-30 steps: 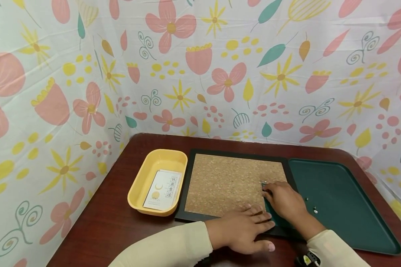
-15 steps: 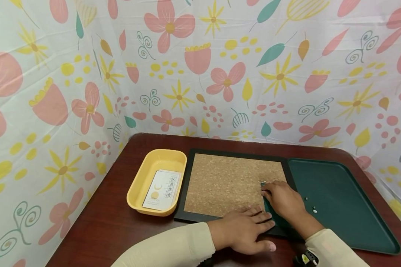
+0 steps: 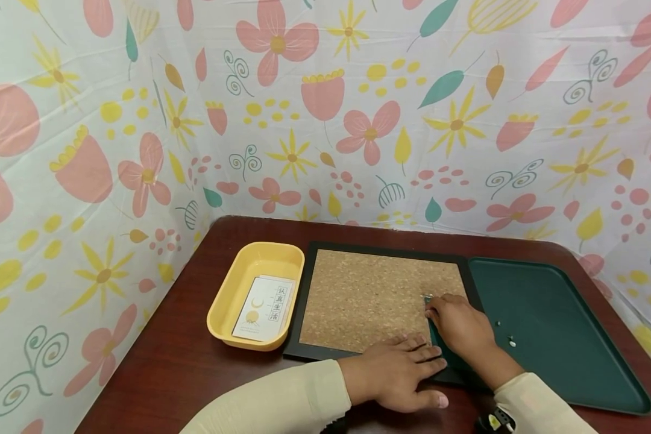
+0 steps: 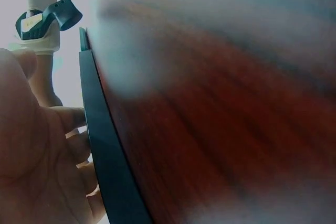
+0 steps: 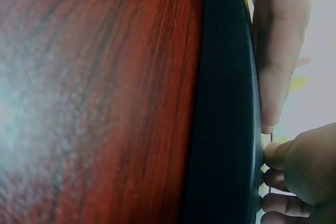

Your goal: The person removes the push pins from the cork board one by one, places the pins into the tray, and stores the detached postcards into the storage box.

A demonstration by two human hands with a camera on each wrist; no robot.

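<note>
My left hand (image 3: 398, 374) lies flat with fingers spread, over the front edge of a black-framed cork board (image 3: 380, 289) and the lower part of a dark green sheet (image 3: 438, 345). My right hand (image 3: 463, 325) covers much of that sheet, its fingers bent and gathered at the top left corner. Tiny shiny bits (image 3: 428, 295) show just beyond those fingertips. I cannot tell what, if anything, is pinched there. In the right wrist view, bent fingertips of the right hand (image 5: 310, 174) meet the board, and the left hand (image 5: 281, 51) stretches straight above them.
Left of the board stands a yellow tray (image 3: 225, 301) with a white printed booklet (image 3: 263, 307) in it. A dark green tray (image 3: 564, 337) on the right bears several small pin-like pieces (image 3: 512, 342). Everything stands on a dark red wooden table (image 3: 179, 355) before a flowered cloth.
</note>
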